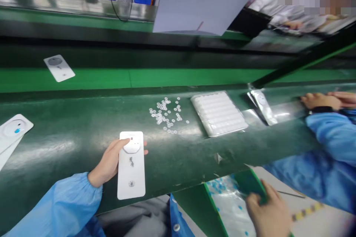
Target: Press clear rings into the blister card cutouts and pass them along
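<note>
My left hand [109, 159] is closed around a white card [131, 177], thumb on its front and fingertips showing past its right edge. Dark printed characters and a round emblem mark the card, and a shiny roundish piece [131, 146] lies near its top. Low at the right, my right hand [268, 211] is blurred over a green-edged tray [215, 207], where a clear plastic sheet or bag [233, 211] has small blue bits on it. Whether its fingers hold anything cannot be made out. Several small white rings [164, 113] lie scattered on the green bench [91, 118].
A plastic-wrapped pack of white pieces [219, 113] sits right of the rings, with silvery packets [261, 105] beyond. More white cards lie at left [16, 129] and on the far ledge [59, 68]. A co-worker's hands [322, 102] rest at right. A grey panel [203, 3] hangs ahead.
</note>
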`<action>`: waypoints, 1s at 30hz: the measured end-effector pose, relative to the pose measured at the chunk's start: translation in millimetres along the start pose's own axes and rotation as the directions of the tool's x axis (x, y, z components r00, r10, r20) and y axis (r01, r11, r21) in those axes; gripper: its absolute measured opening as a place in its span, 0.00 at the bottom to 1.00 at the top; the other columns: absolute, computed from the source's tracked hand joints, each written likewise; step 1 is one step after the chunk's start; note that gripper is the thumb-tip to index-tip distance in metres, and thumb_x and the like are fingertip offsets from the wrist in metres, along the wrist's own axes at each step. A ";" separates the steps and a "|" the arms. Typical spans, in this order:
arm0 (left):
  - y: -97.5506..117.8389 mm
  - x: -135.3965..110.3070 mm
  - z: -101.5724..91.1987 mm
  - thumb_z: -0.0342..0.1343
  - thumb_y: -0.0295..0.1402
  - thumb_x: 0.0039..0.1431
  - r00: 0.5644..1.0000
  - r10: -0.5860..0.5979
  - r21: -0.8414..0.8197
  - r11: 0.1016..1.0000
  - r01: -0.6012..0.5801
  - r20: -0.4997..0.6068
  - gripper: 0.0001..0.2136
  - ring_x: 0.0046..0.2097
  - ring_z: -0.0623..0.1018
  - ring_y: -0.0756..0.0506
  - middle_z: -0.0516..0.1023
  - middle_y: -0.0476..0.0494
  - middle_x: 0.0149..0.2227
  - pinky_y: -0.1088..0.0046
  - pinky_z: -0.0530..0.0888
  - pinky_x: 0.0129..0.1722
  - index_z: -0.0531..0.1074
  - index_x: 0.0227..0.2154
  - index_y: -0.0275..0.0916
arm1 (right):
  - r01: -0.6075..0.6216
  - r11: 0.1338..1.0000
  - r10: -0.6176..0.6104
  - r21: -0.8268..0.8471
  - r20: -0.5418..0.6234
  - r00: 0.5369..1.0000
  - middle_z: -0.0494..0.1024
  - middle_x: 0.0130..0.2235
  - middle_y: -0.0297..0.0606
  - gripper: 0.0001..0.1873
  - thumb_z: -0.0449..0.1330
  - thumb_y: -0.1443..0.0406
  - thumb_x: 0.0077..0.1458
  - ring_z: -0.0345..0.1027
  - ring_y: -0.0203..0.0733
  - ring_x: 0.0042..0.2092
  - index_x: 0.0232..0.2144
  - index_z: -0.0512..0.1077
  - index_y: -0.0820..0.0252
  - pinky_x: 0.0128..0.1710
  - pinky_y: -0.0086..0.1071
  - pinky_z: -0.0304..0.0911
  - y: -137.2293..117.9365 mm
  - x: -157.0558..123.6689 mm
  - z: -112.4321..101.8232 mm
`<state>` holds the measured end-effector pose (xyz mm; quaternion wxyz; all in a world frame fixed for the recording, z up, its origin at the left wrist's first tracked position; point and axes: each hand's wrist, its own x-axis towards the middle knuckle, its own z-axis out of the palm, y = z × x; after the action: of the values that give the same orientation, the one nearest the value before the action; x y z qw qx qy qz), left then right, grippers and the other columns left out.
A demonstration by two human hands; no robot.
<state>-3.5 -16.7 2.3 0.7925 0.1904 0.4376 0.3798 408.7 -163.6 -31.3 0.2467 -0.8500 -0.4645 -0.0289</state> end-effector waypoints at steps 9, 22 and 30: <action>4.0 -0.6 -0.2 0.65 0.41 0.56 0.999 -0.009 0.032 0.999 0.011 -0.051 0.20 0.47 0.85 0.31 0.83 0.28 0.51 0.64 0.81 0.36 0.82 0.45 0.29 | 0.621 0.710 -0.668 0.331 0.041 0.743 0.80 0.41 0.44 0.18 0.53 0.60 0.72 0.76 0.43 0.37 0.46 0.82 0.60 0.40 0.36 0.73 -167.7 44.1 91.2; -5.2 -0.5 0.6 0.64 0.42 0.61 0.995 0.093 0.014 0.996 -0.092 -0.046 0.41 0.44 0.86 0.34 0.84 0.36 0.50 0.65 0.81 0.36 0.50 0.72 0.47 | 0.704 0.355 -0.918 0.615 0.089 0.386 0.84 0.38 0.40 0.17 0.59 0.72 0.67 0.75 0.42 0.33 0.55 0.77 0.54 0.32 0.36 0.68 -124.9 -56.7 36.2; -8.8 -2.6 -6.4 0.61 0.39 0.65 0.906 0.396 0.620 0.676 -0.398 0.150 0.16 0.49 0.83 0.37 0.83 0.37 0.51 0.65 0.78 0.48 0.80 0.53 0.42 | 0.025 0.692 -0.623 0.722 0.579 0.526 0.81 0.28 0.38 0.16 0.61 0.57 0.65 0.73 0.41 0.29 0.28 0.79 0.58 0.28 0.31 0.67 -201.6 -8.0 34.1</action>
<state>-5.8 -24.5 -5.4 0.5794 0.5383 0.4867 0.3710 236.0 -64.4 15.7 0.2735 -0.5212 -0.6643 0.4607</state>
